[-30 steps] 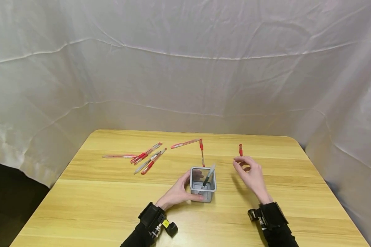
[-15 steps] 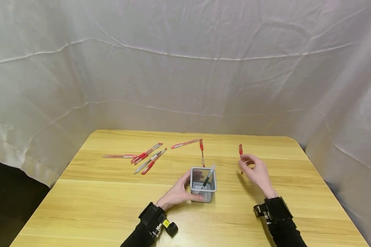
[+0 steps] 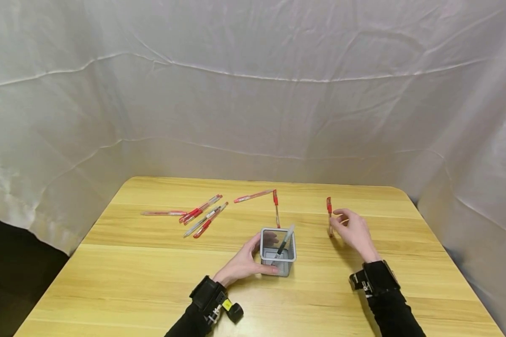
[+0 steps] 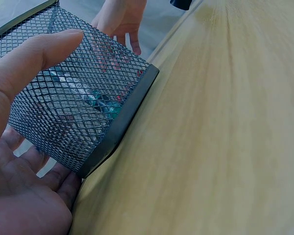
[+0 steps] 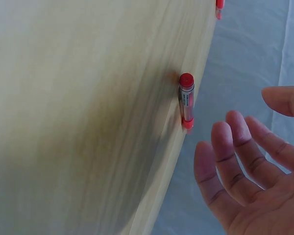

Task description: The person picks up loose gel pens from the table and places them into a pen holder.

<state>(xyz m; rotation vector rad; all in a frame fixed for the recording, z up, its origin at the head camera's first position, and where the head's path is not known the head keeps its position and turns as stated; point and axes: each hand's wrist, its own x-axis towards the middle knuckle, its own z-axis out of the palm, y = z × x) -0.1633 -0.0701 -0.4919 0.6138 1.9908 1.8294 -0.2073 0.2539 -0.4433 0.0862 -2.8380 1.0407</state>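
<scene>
My left hand (image 3: 242, 263) grips a square silver wire-mesh pen holder (image 3: 281, 267) upright on the table, thumb on its near side and fingers round its left. One pen (image 3: 284, 244) with a clear barrel and dark grip leans inside it. In the left wrist view, the thumb lies across the mesh wall (image 4: 68, 117). My right hand (image 3: 355, 232) hovers beside a red-capped gel pen (image 3: 329, 206) lying on the right part of the table. Its fingers curve loosely with nothing between them. In the right wrist view, that pen (image 5: 187, 103) lies apart from the fingertips (image 5: 220, 134).
Several red pens (image 3: 202, 210) lie in a loose cluster at the left. Another red pen (image 3: 253, 195) and a red-capped pen (image 3: 276, 201) lie behind the holder. A pale cloth (image 3: 253, 107) hangs round the wooden table (image 3: 152, 281).
My right hand has moved right along the table, from just in front of the red-capped pen to its right side, uncovering more of it. The left hand and pen holder stay put.
</scene>
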